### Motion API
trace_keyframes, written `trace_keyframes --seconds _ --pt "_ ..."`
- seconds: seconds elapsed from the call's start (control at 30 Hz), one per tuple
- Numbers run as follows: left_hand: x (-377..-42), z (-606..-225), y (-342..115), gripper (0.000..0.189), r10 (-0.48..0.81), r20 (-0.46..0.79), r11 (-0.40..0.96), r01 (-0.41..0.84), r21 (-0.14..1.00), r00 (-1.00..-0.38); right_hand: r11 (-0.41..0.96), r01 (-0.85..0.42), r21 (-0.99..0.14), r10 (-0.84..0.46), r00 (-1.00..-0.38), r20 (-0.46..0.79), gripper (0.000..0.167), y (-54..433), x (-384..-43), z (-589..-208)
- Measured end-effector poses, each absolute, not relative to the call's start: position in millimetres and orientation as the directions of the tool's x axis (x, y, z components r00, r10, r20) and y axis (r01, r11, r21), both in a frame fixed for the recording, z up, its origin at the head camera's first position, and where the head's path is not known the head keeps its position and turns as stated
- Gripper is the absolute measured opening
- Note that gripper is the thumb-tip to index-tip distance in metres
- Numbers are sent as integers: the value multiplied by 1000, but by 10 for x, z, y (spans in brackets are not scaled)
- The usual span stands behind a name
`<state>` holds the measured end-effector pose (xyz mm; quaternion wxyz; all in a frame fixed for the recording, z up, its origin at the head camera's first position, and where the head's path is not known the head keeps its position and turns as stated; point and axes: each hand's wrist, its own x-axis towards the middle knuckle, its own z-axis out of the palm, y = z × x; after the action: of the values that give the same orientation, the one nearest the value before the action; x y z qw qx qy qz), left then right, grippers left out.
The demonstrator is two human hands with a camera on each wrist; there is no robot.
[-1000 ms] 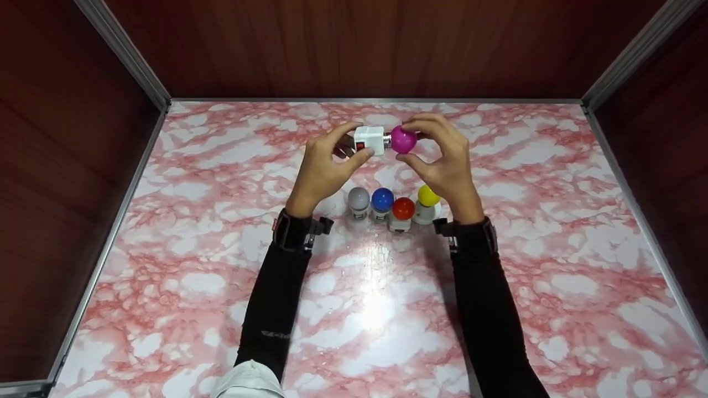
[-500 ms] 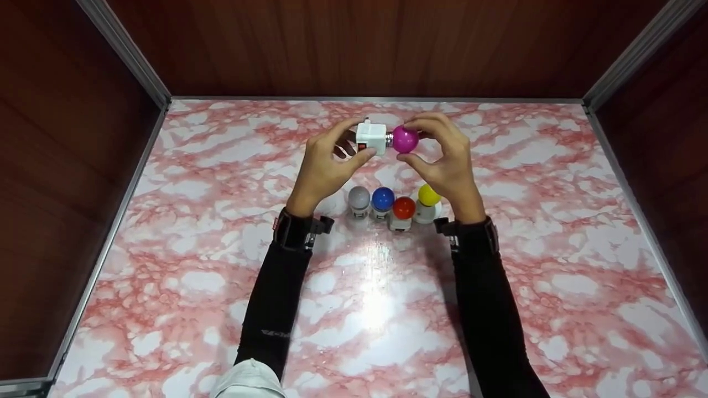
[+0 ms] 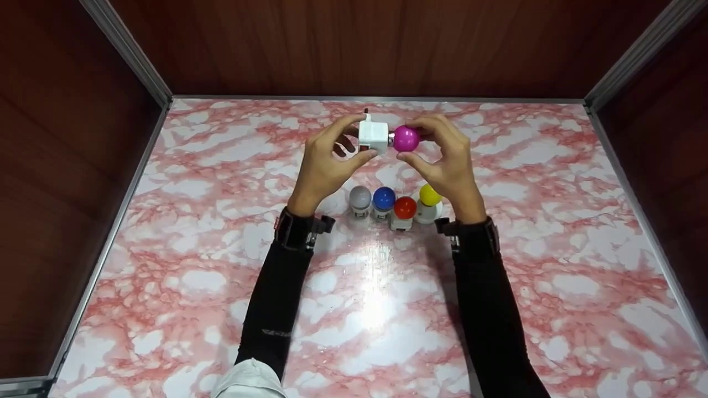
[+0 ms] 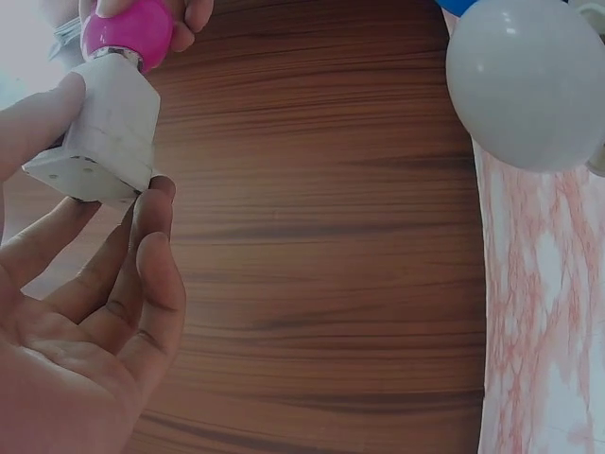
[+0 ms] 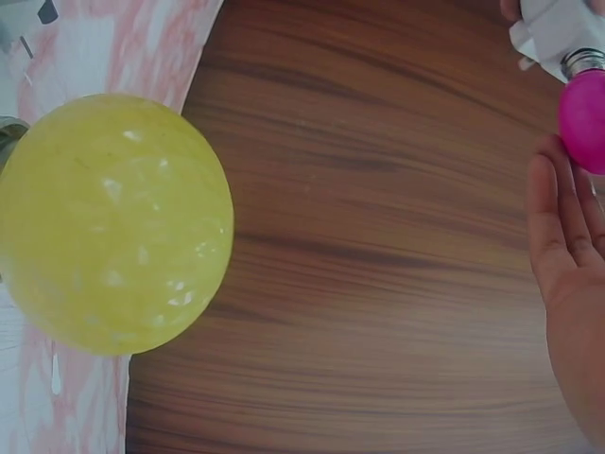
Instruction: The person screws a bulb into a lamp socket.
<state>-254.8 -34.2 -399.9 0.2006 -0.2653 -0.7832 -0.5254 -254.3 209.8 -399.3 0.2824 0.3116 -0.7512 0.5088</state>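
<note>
My left hand [image 3: 326,160] grips a white square lamp socket [image 3: 373,135] between thumb and fingers. A red switch shows low on its near side, and a small prong juts from its far side. My right hand [image 3: 447,160] holds a magenta light bulb [image 3: 406,139], thumb at the near side and fingers at the far side. The bulb lies sideways, its metal screw base [image 5: 583,62] pointing left into the socket's mouth, with some thread showing. In the left wrist view the socket [image 4: 118,113] is pinched at the fingertips, with the bulb [image 4: 132,33] at its top.
Nearer than the hands, grey [image 3: 360,197], blue [image 3: 384,198], red [image 3: 405,208] and yellow [image 3: 430,194] bulbs stand upright in white sockets on the pink marbled table [image 3: 193,221]. The yellow one is close by the right wrist. Dark wood panels [image 3: 354,50] wall the back and sides.
The socket has tilted in my left hand: its prong has come into view at the far side and the red switch shows less. Bulb and socket have shifted slightly right.
</note>
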Motion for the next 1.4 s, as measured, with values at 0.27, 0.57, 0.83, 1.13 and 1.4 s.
trace_keyframes --seconds 0.27,0.57,0.83,1.13,1.4 --pt "-2557 -4012 -333 58 203 616 317 647 694 -761 339 -708 -619 -186 -696 694 45 2116 -2536 -3992" --pt "-2560 -4011 -326 59 214 633 337 664 667 -744 383 -668 -638 -199 -734 649 43 2135 -2535 -3997" --pt "-2551 -4022 -315 59 208 626 337 656 675 -752 410 -621 -668 -190 -774 604 41 2126 -2523 -3980" --pt "-2573 -4015 -297 60 185 615 349 636 688 -767 402 -659 -636 -243 -746 620 44 2147 -2544 -3939" --pt "-2559 -4024 -305 60 182 578 341 602 722 -796 408 -706 -579 -296 -703 647 54 2204 -2525 -3934"
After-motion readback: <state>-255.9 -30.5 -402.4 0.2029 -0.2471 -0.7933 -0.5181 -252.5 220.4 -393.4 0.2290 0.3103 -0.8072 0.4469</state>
